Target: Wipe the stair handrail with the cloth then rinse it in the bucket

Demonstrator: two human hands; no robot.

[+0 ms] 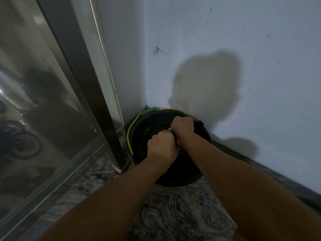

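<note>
A black bucket (139,129) with a yellow wire handle and green grip (148,110) stands on the floor in the wall corner. Both my fists are held over its mouth, close together. My left hand (162,146) and my right hand (183,129) are each closed on a dark cloth (175,138), of which only a small bit shows between the fists. The hands look turned against each other around it. No stair handrail is in view.
A glass door panel with a dark metal frame (97,108) stands left of the bucket. White walls (225,40) meet in the corner behind it. The floor (182,214) is dark patterned stone.
</note>
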